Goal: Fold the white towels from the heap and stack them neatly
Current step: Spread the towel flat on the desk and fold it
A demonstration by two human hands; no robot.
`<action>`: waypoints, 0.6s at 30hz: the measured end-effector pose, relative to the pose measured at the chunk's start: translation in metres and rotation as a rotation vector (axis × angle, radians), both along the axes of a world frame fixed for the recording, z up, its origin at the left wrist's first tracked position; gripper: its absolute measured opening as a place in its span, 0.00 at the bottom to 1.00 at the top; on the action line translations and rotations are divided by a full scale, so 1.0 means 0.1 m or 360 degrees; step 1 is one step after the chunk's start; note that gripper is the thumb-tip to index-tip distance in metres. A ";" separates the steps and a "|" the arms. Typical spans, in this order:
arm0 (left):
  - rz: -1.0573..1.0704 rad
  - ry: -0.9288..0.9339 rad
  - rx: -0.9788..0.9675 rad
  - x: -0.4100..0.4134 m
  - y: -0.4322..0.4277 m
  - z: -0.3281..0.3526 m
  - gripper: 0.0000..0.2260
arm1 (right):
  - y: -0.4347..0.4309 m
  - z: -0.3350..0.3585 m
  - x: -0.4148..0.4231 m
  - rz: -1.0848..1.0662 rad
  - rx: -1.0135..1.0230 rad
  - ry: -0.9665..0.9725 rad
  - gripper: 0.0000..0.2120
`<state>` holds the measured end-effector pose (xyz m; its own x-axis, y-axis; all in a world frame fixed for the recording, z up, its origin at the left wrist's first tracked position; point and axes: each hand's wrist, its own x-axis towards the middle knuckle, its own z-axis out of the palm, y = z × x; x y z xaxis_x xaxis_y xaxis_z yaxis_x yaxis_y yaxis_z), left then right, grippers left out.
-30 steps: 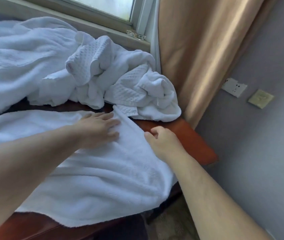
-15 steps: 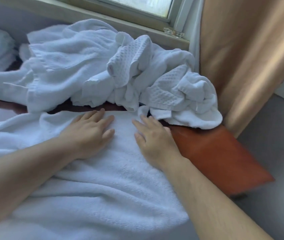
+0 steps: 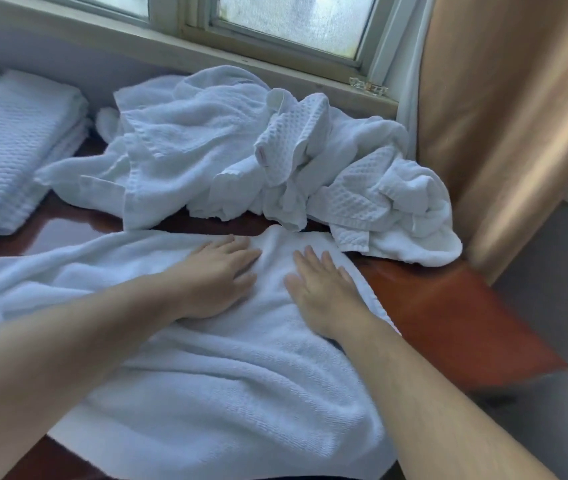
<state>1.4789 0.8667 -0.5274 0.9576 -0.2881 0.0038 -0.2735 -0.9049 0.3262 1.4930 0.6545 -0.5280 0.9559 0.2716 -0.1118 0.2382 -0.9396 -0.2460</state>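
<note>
Head view showed your left grip (image 3: 220, 275) and right grip (image 3: 324, 289) pressed flat, holding nothing, on one towel (image 3: 241, 393); a stack (image 3: 9, 143) was begun, the heap (image 3: 258, 161) awaited folding.

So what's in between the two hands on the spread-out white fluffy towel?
Just the spread-out white fluffy towel itself: a raised wrinkle of it lies between the left hand and the right hand, which do not touch. The head view shows it.
</note>
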 end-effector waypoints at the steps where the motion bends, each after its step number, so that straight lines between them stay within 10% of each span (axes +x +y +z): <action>1: 0.0016 -0.0050 -0.0098 -0.02 0.06 0.03 0.23 | -0.06 -0.02 0.00 -0.0070 -0.0072 0.0010 0.30; 8: 0.0373 -0.0351 0.0192 -0.50 0.77 0.17 0.14 | 0.14 0.29 -0.11 -0.0520 -0.0413 0.0018 0.25; 13: 0.0492 -0.0138 0.0279 -0.99 1.22 0.22 0.17 | 1.17 0.33 -0.32 0.0372 0.0424 -0.0137 0.24; 18: 0.0616 -0.0242 0.0482 -1.51 1.60 0.25 0.14 | 1.67 0.04 -0.37 0.0564 -0.0114 -0.0038 0.25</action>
